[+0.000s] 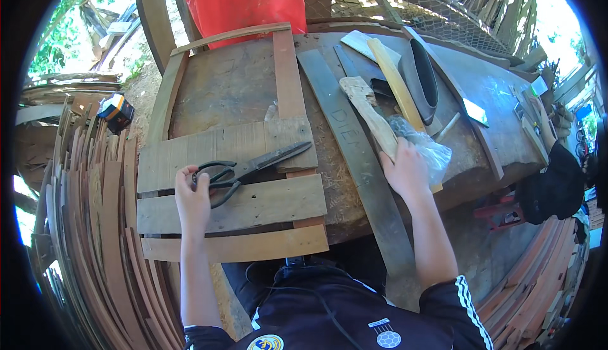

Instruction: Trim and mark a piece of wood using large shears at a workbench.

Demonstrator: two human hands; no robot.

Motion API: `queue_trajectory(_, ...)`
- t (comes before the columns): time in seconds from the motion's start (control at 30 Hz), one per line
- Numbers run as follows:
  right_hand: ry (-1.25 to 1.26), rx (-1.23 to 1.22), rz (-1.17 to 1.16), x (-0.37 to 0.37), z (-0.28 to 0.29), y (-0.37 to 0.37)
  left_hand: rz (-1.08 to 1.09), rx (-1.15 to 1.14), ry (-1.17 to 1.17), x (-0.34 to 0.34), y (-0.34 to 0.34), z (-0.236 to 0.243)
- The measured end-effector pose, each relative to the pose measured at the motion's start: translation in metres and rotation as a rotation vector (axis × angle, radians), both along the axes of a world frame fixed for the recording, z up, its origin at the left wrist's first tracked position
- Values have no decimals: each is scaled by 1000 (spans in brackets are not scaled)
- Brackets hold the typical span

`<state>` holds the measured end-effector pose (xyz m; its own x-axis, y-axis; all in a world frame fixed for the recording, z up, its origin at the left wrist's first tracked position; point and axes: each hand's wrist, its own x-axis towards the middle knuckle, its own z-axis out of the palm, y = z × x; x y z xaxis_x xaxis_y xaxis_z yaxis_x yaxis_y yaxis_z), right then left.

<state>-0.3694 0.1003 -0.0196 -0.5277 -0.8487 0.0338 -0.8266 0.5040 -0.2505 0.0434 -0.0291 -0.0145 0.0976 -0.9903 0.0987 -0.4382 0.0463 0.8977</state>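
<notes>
My left hand (194,193) is closed on one handle loop of a pair of large dark shears (256,164). The shears lie over a frame of wooden slats (237,201), their blades together and pointing to the right. My right hand (404,167) grips the near end of a rough pale wooden stick (373,114), thicker at its far end. Beside that hand is a crumpled clear plastic bag (430,153). A small black object (381,87) shows next to the stick's far end; I cannot make out whether they are joined.
A long grey board (345,128) crosses the worktable (215,90). Right of it lie a yellowish wooden strip (396,81), a dark hollow oval piece (419,84) and a phone-like slab (475,112). A red sack (247,1) stands behind; stacked planks (95,204) fill the left.
</notes>
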Motion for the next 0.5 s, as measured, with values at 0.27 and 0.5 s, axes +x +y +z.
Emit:
queue_trajectory(0.27,-1144,-293,3,71,57,65,-391,-343,-714,-29,15,32)
queue_trajectory(0.5,-834,-113,114,104,36,73,-456,-341,-669,-32,-13,7)
